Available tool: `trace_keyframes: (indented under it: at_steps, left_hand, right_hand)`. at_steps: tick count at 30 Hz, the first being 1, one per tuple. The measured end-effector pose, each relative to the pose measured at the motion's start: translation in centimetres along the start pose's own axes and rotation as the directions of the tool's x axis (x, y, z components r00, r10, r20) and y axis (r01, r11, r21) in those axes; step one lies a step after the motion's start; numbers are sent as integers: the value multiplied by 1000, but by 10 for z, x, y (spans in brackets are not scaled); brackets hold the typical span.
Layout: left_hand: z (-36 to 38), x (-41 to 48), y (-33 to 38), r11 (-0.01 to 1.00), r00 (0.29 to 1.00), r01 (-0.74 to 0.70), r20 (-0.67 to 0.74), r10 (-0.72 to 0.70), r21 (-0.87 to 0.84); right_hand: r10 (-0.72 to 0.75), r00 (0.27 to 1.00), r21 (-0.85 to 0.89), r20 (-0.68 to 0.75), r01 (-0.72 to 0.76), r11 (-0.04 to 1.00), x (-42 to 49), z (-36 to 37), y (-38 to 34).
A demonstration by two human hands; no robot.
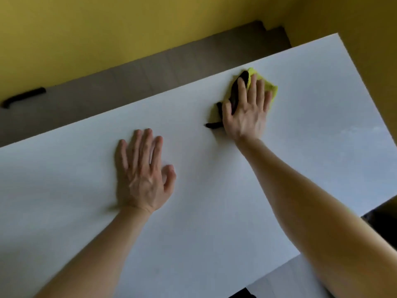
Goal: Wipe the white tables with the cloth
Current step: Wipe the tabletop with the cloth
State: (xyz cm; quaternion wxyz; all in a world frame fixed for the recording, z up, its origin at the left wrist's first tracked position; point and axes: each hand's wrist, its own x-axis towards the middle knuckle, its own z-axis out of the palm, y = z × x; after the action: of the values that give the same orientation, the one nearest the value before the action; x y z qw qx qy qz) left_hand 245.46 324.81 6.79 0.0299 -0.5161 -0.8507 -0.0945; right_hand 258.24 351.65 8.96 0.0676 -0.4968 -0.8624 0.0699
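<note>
Right hand presses flat, fingers straight, on the yellow-and-black cloth near the white worktop far edge. Left hand rests flat, fingers spread, nearer the body. Wiping looks under way; how much remains I cannot tell.
</note>
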Motion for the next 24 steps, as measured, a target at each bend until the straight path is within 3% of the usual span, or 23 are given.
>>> trace_keyframes:
  at_steps: [1,2,4,5,6,7,9,10,11,12,13,14,15,17,19,20,22,24]
  left_hand:
    - [-1,1,0,1000,1000,4,0,-4,-5]
    - [-2,1,0,1000,1000,18,-1,-18,-9]
    - [-4,1,1,995,995,96,-5,-96,2]
    - [-4,2,2,988,988,154,-9,-154,21]
    - [-4,2,3,978,979,206,-11,-206,41]
    - [-3,2,4,970,971,237,-9,-237,58]
    - [-1,2,4,968,970,243,1,-243,68]
    - [-1,2,4,969,971,240,2,-241,66]
    - [-1,2,5,969,970,241,3,-241,63]
    - [-1,2,4,968,970,243,5,-244,63]
    - [0,2,4,967,969,244,7,-245,66]
    - [0,2,3,967,970,244,3,-245,68]
    - [1,2,3,968,970,243,-8,-243,64]
    - [0,1,3,969,970,243,-36,-242,34]
    - [-1,2,3,967,966,255,-44,-254,21]
    - [-2,3,4,967,966,255,-45,-254,25]
    - [-2,4,5,969,969,246,-40,-245,34]
    - [-4,5,6,967,968,249,-26,-249,45]
  right_hand:
    - [-112,993,28,31,111,993,-12,3,-23]
    - [-338,937,58,93,334,941,-26,5,-41]
    - [-741,636,138,214,731,668,-43,5,-50]
    - [-834,501,161,231,826,540,-34,3,-39]
    - [-867,444,165,226,860,483,-18,1,-24]
    - [-847,483,146,221,843,518,-2,1,-6]
    - [-630,762,79,149,625,776,25,-1,28]
    - [-423,901,48,95,420,906,31,-5,38]
    - [-210,977,12,43,210,978,32,-6,38]
    - [-54,998,-20,13,54,998,29,-5,23]
    - [-8,1000,-38,12,9,999,22,-1,0]
    - [-85,995,-30,44,86,996,13,3,-29]
    - [-264,960,6,94,264,964,3,7,-58]
    - [-635,752,97,179,629,772,-13,15,-105]
    - [-799,577,154,168,785,599,-9,21,-114]
    - [-818,555,168,151,801,574,-1,23,-103]
    - [-771,623,169,133,752,637,19,21,-61]
    - [-599,794,139,104,585,799,40,10,-9]
